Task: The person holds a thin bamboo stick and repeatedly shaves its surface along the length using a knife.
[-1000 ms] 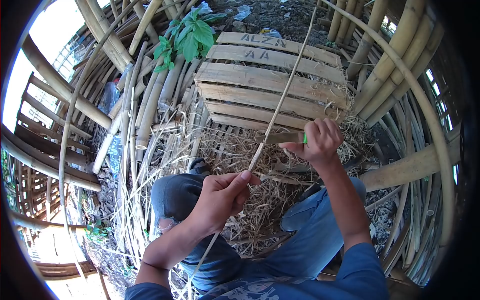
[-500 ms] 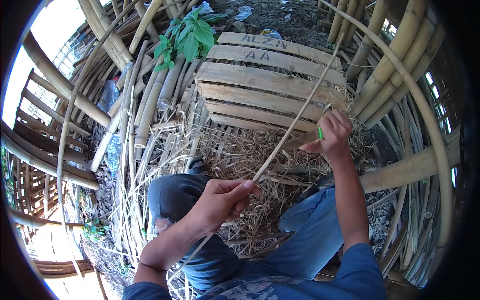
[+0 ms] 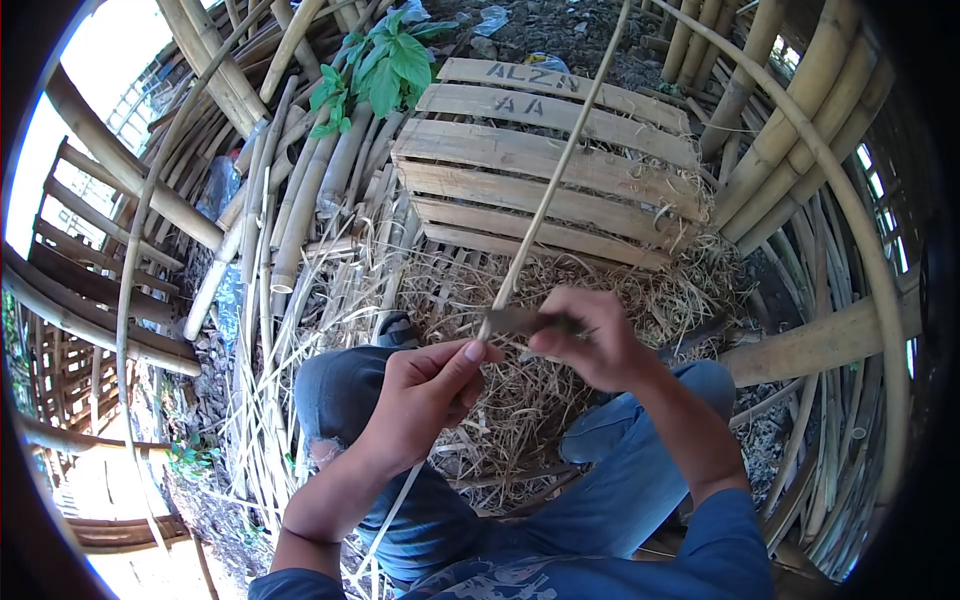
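Knife of flat dark metal (image 3: 514, 320), clenched in the right hand (image 3: 592, 342), could, if overpulled, nick the left hand (image 3: 428, 390) clamped on the slim pale bamboo strip (image 3: 556, 184).

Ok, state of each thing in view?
Left hand: closed around strip
Right hand: closed on knife
Strip: held slanting, far end up at view's top
Knife: blade at strip, just beyond left hand
Slatted crate: shavings on its right end
Shavings: curled, loosely heaped
Jeans: torn at left knee
Plant: leafy, green
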A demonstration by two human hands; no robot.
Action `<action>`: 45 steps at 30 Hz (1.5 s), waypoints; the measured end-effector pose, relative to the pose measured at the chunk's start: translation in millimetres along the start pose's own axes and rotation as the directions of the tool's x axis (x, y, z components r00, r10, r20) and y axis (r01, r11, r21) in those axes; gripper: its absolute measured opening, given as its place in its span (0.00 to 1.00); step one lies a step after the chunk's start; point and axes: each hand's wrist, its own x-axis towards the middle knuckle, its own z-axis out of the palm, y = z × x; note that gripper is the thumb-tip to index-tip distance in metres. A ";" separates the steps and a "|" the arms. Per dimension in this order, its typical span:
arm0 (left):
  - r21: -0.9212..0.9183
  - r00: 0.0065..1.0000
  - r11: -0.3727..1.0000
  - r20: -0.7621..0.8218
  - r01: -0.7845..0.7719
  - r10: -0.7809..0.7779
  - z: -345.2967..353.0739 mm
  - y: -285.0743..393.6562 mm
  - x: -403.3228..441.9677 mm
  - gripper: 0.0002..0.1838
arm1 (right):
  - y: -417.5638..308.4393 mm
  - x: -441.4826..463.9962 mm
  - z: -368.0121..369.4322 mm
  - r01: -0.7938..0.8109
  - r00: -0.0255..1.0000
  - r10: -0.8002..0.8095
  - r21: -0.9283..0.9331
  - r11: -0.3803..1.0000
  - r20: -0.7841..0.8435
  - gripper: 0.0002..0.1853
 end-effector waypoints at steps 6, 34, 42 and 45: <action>0.163 0.999 0.986 0.035 0.021 -0.027 4.1 -4.8 0.6 0.16 | -17.0 1.6 -2.8 -0.526 0.849 0.431 0.426 0.736 0.305 0.11; 0.186 0.984 0.975 0.106 0.124 -0.145 -7.6 -14.0 -17.0 0.15 | -2.2 -1.6 -126.6 -0.434 0.650 0.656 0.521 0.735 -0.384 0.13; 0.202 0.972 0.967 0.140 0.158 -0.188 -15.4 -21.2 -24.5 0.16 | 9.1 -24.0 -171.4 -0.423 0.573 0.705 0.586 0.692 -0.419 0.13; 0.204 0.974 0.965 0.120 0.163 -0.190 -15.0 -22.1 -21.2 0.16 | 11.5 -18.1 -153.6 -0.484 0.599 0.683 0.490 0.725 -0.417 0.13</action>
